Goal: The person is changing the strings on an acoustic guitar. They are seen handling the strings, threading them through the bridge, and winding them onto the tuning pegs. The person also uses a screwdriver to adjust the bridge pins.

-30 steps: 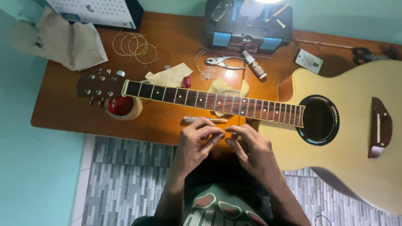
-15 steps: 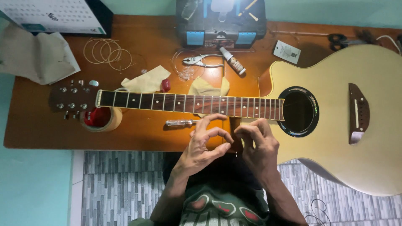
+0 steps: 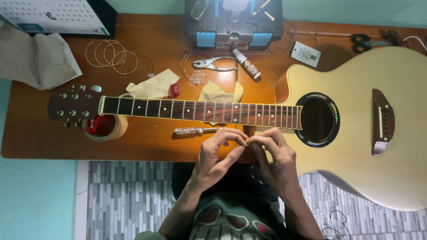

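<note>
Two hands, left hand (image 3: 216, 156) and right hand (image 3: 272, 155), fingertips pinched together on something too small to identify.

- It looked like a home repair corner: a small wooden table (image 3: 40, 142) stood against pale green walls over a grey tiled floor.
- An unstrung acoustic guitar (image 3: 364, 133), coiled strings (image 3: 111, 53), pliers (image 3: 209, 63) and a toolbox (image 3: 233, 22) covered it.

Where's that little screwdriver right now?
The screwdriver lies on the wooden table, just below the guitar neck and just left of the person's left hand.
</note>
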